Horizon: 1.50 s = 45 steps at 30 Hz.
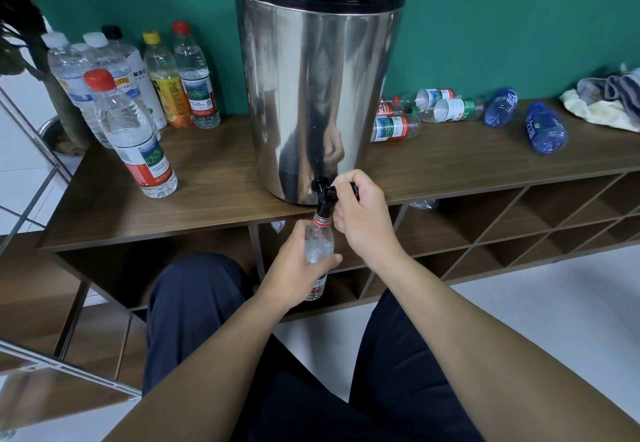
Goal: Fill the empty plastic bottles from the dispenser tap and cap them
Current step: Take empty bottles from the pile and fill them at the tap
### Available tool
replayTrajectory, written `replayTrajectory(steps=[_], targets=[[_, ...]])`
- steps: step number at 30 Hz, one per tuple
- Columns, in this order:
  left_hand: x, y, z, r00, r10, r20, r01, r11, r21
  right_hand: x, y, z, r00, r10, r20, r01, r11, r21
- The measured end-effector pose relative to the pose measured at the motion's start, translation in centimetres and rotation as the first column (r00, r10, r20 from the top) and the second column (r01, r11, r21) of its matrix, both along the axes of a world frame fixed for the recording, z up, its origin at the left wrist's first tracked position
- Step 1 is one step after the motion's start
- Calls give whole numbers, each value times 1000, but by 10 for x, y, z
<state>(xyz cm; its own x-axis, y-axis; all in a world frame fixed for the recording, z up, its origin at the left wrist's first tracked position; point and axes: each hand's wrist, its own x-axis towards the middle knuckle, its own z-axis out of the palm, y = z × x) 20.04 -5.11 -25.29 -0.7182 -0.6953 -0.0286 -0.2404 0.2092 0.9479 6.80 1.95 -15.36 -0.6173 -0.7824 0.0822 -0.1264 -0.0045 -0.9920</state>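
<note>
A tall steel dispenser (pixel 311 88) stands on the wooden shelf top (pixel 214 206), its black tap (pixel 323 195) hanging over the front edge. My left hand (pixel 294 268) grips a clear plastic bottle (pixel 318 251) with a red neck ring, held upright with its mouth right under the tap spout. Water shows inside the bottle. My right hand (pixel 360 213) is curled around the tap lever. No cap is on the held bottle.
Several capped, filled bottles (pixel 131 123) stand at the left of the shelf top. Several empty bottles (pixel 450 109) lie on their sides at the right, two of them blue (pixel 545 128). A cloth pile (pixel 606 98) sits far right. Open cubbies lie below.
</note>
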Motion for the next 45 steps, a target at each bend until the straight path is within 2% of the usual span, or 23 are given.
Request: replayTrajectory(steps=[45], targets=[[1,1,2,1000,-2,-5,2,1000,-23,1,-1,-2,1000,-13,15,13,1000,-23]])
